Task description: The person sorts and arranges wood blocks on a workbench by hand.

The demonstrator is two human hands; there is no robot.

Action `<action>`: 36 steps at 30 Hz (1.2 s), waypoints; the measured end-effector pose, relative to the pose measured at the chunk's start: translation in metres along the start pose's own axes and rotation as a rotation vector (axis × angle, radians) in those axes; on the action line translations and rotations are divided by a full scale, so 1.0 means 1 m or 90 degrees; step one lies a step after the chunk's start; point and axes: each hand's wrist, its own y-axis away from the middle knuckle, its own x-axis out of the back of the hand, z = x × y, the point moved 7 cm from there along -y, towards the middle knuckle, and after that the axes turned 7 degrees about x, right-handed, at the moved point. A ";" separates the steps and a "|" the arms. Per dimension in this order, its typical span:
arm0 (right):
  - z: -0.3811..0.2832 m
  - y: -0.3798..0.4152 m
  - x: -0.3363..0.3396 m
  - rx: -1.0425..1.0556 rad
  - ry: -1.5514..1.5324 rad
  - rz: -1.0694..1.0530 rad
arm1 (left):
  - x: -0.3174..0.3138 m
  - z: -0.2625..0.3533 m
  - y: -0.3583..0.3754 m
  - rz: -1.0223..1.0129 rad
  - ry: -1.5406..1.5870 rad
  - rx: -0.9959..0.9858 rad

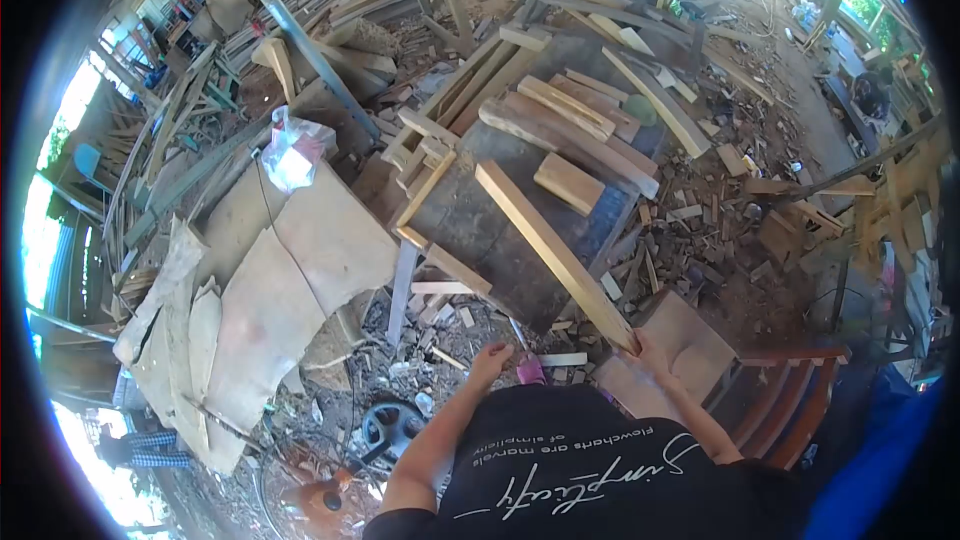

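My right hand [652, 352] is wrapped round the near end of a long squared wooden beam [556, 252]. The beam slants away to the left over the dark worktable [455, 215]. Lower and to the left, my left hand [490, 362] is held apart from the beam with its fingers curled together; I cannot tell what is in them. Just right of those fingers is a thin pale stick-like thing [517, 332], with a pink item [530, 370] below it. A short wooden block [569, 183] and several longer timber pieces [570, 140] lie on the table beyond the beam.
Large pale sheets [290, 270] lie to the left, with a clear plastic bag [290, 155] at their far edge. Wood offcuts [705, 250] litter the ground. A brown slatted wooden piece [790, 400] and a board [680, 340] are at right. A wheel [392, 425] sits lower left.
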 end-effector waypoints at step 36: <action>0.077 -0.050 0.043 -0.127 0.421 0.044 | -0.006 0.257 -0.072 0.150 -0.971 -0.700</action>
